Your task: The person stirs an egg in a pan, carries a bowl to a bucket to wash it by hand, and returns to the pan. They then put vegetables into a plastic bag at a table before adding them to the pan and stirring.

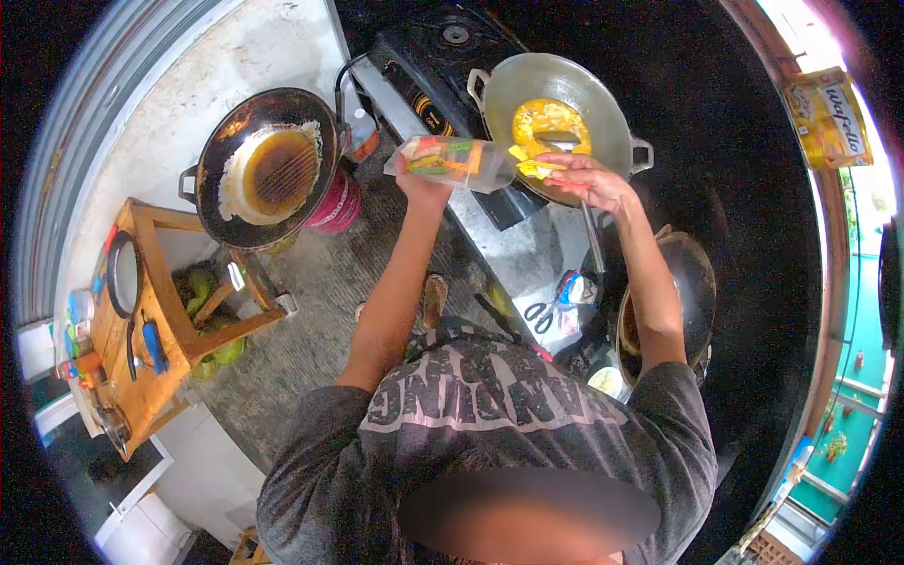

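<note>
My left hand point(426, 185) is closed around a clear plastic container point(496, 168) with colourful packets showing inside, held beside the stove. My right hand point(600, 185) pinches a small yellow packet point(535, 167) close over the near part of a silver wok point(603, 113). In that wok lies a yellow, ring-shaped patch of food point(549, 115), partly covered in this view by the packet and my fingers. The wok has two side handles and stands at the stove point(456, 35).
At left a dark wok point(212, 202) holds brown oil and a wire rack, above a pink bucket point(336, 205). Scissors point(540, 317) lie on the counter at right, near another dark pan point(692, 282). A wooden table point(169, 311) with a small pan stands at far left.
</note>
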`<state>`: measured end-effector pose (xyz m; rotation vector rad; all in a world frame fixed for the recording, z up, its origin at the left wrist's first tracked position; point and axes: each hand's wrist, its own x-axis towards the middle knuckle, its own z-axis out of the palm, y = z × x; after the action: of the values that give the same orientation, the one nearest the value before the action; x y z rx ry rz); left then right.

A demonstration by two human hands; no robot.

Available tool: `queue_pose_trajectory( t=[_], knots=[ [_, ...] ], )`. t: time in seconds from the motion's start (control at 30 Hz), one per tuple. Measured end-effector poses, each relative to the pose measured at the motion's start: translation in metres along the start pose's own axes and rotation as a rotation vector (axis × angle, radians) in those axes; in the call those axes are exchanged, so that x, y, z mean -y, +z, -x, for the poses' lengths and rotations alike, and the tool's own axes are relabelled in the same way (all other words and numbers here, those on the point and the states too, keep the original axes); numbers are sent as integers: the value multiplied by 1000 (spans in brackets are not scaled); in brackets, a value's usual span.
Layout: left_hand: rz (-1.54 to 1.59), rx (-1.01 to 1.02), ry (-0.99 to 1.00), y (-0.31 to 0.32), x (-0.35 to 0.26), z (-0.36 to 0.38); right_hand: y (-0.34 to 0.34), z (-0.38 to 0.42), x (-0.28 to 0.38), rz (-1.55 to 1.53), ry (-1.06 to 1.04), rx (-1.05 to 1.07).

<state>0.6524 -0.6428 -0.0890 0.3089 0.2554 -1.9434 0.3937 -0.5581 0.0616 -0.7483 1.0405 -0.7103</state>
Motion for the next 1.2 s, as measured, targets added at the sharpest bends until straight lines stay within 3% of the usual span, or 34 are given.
queue_pose_trajectory(
  t=[0.13,0.2,0.23,0.33,0.43,0.53,0.63,0.73,0.83,0.93,1.03,1.2],
  knots=[
    [-50,74,73,-6,-14,3,-36,-3,-4,148,-20,-51],
    [-75,-42,88,16,-16,21,-66,-21,-23,336,-8,-85],
    [-88,-98,93,22,-15,27,-64,-28,-25,460,-13,-168],
    [-123,-16,103,11,-20,32,-65,-58,-27,957,45,-266],
    [-41,-49,50,5,-22,36,-82,-81,-41,967,-48,-367],
    [-89,-77,79,4,-19,39,-61,-64,-39,1244,-374,-714],
    [-62,-98,41,-3,-15,39,-63,-63,-54,1338,-340,-912],
    [-64,28,14,-7,-9,40,-49,-52,-60,1343,-302,-913],
    [-82,-129,50,13,-2,49,9,-28,-41,1004,-324,-933],
    [-41,-54,10,0,-3,43,59,-6,-42,582,-214,-273],
    [-104,10,33,5,8,41,95,-16,-62,1131,-602,-359],
    [-194,98,12,19,18,50,106,-44,-72,1215,-737,-239]
  ],
)
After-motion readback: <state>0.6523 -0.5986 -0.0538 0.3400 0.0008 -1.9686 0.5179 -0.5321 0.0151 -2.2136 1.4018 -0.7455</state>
